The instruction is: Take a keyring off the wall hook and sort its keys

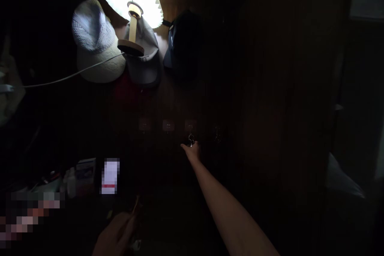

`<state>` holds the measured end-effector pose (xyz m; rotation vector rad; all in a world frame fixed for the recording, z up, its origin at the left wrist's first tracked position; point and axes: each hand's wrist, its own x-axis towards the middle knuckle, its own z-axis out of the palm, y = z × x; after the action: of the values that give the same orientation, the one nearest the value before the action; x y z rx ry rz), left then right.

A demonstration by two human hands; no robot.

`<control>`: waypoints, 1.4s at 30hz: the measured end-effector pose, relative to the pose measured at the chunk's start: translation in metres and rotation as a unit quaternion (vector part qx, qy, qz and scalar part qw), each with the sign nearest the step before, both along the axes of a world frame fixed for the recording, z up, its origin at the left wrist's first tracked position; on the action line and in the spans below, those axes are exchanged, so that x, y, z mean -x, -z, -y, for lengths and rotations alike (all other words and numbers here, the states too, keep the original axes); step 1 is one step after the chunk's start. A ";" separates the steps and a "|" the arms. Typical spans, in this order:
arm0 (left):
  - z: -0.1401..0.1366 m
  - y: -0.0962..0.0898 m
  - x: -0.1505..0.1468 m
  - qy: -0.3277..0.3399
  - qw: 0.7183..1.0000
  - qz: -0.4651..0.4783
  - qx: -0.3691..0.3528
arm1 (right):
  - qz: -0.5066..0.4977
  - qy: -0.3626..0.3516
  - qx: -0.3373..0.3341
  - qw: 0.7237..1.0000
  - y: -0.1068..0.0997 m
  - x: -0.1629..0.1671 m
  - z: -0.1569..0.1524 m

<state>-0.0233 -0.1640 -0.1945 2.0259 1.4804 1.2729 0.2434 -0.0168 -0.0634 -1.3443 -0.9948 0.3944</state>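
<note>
Against a dark brown panel (264, 120), in a dim room, a person's right hand (193, 153) reaches out on a bare forearm to a small shiny metal piece (191, 141) just below the third of three pale square plates (168, 125) set in a row. The thumb points out to the left and the fingers lie near the metal; whether that grip is clamped on it or merely touching cannot be told in the gloom. A further glint of metal (217, 134) shows to the right of the row.

Low in the view, the left hand (115, 230) has its fingers together on a slim golden-brown item (137, 207), its shape lost in shadow.

Above, a lit lamp (132, 34) with a pleated shade tilts over a grey cap (144, 70), its round base overlapping the cap. A pale cord (75, 74) runs left from the base across a cream cap (103, 68), which sits below a pale knitted-looking hat (93, 28). A dark cap (183, 44) is to the right of the grey one. At lower left, a bright pixelated rectangle (110, 176) glows beside a box (86, 172) and a white bottle (71, 184).
</note>
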 end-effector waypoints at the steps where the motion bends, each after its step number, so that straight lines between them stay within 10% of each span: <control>1: -0.008 -0.015 -0.010 0.014 1.000 -0.011 -0.006 | -0.005 -0.024 0.001 1.000 0.000 -0.003 0.000; 12: -0.136 -0.156 -0.146 0.172 0.969 -0.113 -0.139 | -0.094 -0.303 0.008 0.948 -0.015 -0.039 0.024; 19: -0.177 -0.184 -0.182 0.182 0.973 -0.104 -0.093 | -0.096 -0.275 0.005 0.957 -0.019 -0.041 0.020; 30: -0.182 -0.161 -0.170 0.171 0.977 0.124 0.016 | -0.177 -0.265 -0.071 0.945 -0.051 -0.041 0.029; 42: -0.081 0.007 -0.119 0.108 0.931 0.295 0.187 | -0.084 -0.222 0.024 0.971 0.115 0.023 0.058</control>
<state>0.0954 -0.0826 -0.2017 1.3518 1.0751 1.2417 0.2204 -0.0747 -0.1789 -1.1020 -1.1473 0.8610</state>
